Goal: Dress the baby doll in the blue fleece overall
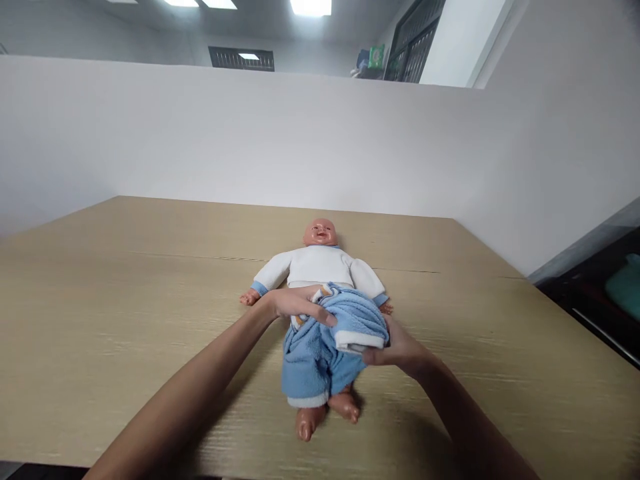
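Head view, only one I've got. Clothed baby doll (321,265) is flat on its back on the wood-grain counter (150,267), straight ahead of me. Long axis runs away from me: bald head (320,231) at the far end, bare feet (310,420) at the near end, arms spread to either side in a white top (300,267).

Blue terry trousers (306,363) sit over the doll's lower body, right between my hands. One leg runs down toward me, ending in a white hem (307,401) just above a foot. A second blue section (355,313) is bunched up over the hips; can't tell whether it's the other leg or a separate piece.

Key relation: that bunched section lies crosswise to the doll's axis, slanting from my left hand (300,303) at the patterned waist edge down to my right hand (400,347) at its white cuff (345,341). Cuff mouth faces me. Right hand is the nearer one to that cuff; left is nearer the waist.

Grip: both sides clamped on blue cloth. Left has its thumb on top, other fingers mostly tucked in the cloth. Right wraps the outer side, thumb under the cuff. Both feet lie below the grip, apart from my hands.
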A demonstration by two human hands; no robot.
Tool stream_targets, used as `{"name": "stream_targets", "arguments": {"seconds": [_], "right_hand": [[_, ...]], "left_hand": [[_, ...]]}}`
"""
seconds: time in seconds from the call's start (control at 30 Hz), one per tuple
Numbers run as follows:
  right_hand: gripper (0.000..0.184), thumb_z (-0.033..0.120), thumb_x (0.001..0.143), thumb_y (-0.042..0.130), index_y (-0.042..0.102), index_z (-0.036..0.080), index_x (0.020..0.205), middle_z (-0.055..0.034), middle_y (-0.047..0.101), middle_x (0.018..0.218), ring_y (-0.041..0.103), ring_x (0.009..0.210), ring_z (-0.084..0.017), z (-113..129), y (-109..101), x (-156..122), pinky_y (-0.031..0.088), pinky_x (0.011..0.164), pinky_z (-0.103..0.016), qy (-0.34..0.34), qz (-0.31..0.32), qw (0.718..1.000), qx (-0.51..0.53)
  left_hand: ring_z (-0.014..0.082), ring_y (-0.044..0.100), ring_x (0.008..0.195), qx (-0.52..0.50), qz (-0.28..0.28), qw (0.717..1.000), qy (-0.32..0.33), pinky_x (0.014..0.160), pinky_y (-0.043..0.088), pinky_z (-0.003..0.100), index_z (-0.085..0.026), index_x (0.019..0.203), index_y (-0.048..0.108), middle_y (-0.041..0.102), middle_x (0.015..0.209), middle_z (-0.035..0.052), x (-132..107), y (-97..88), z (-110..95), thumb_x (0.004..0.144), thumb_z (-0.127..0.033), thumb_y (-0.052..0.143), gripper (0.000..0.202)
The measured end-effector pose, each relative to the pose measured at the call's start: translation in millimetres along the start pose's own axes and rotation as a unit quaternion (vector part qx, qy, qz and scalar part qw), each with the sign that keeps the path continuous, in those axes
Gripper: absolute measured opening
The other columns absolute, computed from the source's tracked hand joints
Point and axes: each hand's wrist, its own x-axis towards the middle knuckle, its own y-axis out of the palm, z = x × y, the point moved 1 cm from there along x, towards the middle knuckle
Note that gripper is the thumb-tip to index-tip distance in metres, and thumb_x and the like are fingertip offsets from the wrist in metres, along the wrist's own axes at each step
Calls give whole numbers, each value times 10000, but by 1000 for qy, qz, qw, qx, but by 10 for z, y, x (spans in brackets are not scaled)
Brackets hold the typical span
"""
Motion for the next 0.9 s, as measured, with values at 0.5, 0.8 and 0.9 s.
{"name": "stream_targets", "arguments": {"seconds": [0.5,0.8,0.9], "right_hand": [[582,478,882,730,675,174,1375,-148,756,1338,705,1268,-351,-62,1164,-570,596,1063,-413,-21,-369,919,-136],[580,497,945,670,667,160,1417,-178,758,1330,679,1304,-401,-556,1435,-972,578,1084,-456,9,-454,877,-156],[558,460,928,699,705,164,1400,-181,763,1324,668,1319,-410,-649,1305,-1024,588,1066,-468,-5,-471,865,-170]], "left_hand": [[149,550,715,170,2,985,3,658,436,246,-177,870,638,587,768,-39,-190,388,-279,767,-210,684,117],[228,643,781,371,-3,924,-89,621,420,294,-210,1090,666,679,867,11,-288,795,-294,764,-402,774,394],[283,680,813,439,-14,891,-118,602,396,316,-205,1147,653,702,884,49,-238,862,-221,764,-468,773,480]]}}
